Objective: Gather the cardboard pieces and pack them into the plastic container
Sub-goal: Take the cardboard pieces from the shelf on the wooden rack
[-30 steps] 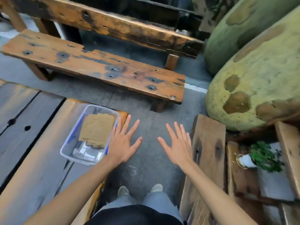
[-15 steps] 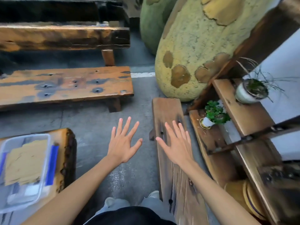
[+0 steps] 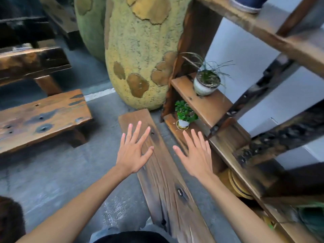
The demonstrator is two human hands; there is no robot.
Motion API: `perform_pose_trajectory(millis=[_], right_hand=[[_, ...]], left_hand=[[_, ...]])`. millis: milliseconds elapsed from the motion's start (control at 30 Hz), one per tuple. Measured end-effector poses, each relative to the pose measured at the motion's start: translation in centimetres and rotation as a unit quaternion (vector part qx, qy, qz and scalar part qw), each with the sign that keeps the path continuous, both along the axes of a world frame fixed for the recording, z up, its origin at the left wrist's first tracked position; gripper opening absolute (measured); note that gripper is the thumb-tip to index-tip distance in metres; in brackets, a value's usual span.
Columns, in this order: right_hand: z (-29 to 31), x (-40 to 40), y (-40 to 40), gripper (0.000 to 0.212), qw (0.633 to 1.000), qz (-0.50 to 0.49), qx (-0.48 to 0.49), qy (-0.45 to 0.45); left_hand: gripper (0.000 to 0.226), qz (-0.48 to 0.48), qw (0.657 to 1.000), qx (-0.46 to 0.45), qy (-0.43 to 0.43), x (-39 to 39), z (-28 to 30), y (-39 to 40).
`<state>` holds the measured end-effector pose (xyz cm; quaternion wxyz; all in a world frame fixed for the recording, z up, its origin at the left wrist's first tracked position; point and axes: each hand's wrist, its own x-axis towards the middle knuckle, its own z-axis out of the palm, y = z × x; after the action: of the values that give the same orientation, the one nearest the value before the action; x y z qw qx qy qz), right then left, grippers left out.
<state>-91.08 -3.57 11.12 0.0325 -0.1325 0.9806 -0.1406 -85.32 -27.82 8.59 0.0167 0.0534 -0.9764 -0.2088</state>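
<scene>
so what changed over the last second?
The view swung right: the plastic container with the cardboard slid out of frame on the left, and the wooden shelf with two potted plants came in. Nothing was picked up or let go. The left hand and right hand stay open, empty, fingers spread, now over the plank.

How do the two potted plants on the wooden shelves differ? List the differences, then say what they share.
1. The grassy plant has thin, arching blades; the leafy plant has small rounded green leaves.
2. The grassy plant stands on the higher shelf; the leafy plant stands on the lower shelf beneath it.
3. The grassy plant's pot looks wider than the leafy plant's.

Both stand upright in pale round pots.
</scene>
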Motion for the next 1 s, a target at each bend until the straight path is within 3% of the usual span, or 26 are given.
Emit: perform_pose_trajectory(millis=[300,500,1000], right_hand=[[2.5,-1.0,8.3,0.077,0.992,-0.110,-0.011,0.057],[5.5,-1.2,12.1,0.074,0.979,-0.176,0.002,0.107],[16.0,-3.2,19.2,0.065,0.921,-0.328,0.033,0.206]], left_hand=[[0.074,-0.121,0.991,-0.002,0.056,-7.3,1.7,7.6],[0.074,-0.210,0.974,0.000,0.086,-12.3,6.2,11.8],[0.076,-0.395,0.888,-0.010,0.235,-21.9,18.4,21.8]])
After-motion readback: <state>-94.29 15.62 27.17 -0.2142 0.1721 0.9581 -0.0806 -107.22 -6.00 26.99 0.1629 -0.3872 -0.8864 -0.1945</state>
